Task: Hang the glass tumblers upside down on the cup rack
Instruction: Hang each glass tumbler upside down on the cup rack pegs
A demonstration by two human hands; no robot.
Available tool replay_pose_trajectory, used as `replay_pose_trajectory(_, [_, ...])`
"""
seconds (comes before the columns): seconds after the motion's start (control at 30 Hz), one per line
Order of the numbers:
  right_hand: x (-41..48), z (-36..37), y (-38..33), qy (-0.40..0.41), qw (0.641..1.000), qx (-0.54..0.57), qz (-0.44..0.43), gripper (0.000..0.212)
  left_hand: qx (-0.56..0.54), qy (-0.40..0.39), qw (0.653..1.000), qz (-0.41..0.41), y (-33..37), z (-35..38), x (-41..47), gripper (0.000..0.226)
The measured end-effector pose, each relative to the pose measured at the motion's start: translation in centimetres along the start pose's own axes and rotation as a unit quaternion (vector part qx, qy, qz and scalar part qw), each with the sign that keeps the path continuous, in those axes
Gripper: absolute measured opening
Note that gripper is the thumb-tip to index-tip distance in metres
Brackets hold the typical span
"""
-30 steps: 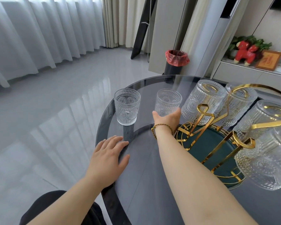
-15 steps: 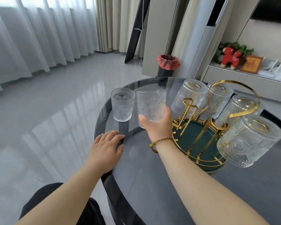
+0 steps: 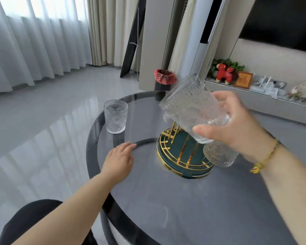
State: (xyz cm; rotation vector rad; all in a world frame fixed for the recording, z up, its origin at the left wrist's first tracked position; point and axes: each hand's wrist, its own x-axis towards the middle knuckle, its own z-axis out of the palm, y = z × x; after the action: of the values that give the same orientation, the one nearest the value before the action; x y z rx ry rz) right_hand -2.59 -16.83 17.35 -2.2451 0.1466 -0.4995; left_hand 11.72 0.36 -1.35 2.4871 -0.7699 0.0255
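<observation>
Right hand point(image 3: 237, 124): now gripping lifted tumbler point(image 3: 193, 110), tilted above cup rack point(image 3: 184, 156).
Left hand point(image 3: 118, 160): flat, empty.
Remaining: 1 upright tumbler point(image 3: 115, 119).

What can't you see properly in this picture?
- Cup rack, head view: its hooks hide behind the held tumbler and right hand.
- Hung tumbler: partly covered by the same hand.
- Held tumbler: blurred, pattern unclear.
- Shelf items: too small and blurry.

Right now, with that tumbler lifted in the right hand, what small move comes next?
Probably finish tipping it mouth-down and lower it onto a free gold prong. The right hand holds the tumbler tilted above the cup rack, not yet hung.
</observation>
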Motion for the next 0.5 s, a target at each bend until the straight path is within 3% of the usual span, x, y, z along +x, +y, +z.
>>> replay_pose_trajectory(0.17, [0.0, -5.3, -1.6, 0.015, 0.996, -0.086, -0.006, 0.067, -0.030, -0.042, 0.992, 0.114, 4.2, 1.7, 0.6, 0.049])
replay_pose_trajectory(0.3, [0.7, -7.4, -2.1, -0.026, 0.989, -0.145, -0.014, 0.062, 0.015, -0.096, 0.987, 0.128, 4.9, 2.5, 1.0, 0.049])
replay_pose_trajectory(0.5, [2.2, -6.4, -1.4, -0.060, 0.971, -0.229, -0.025, 0.066, 0.044, -0.080, 0.985, 0.144, 4.7, 2.8, 1.0, 0.050])
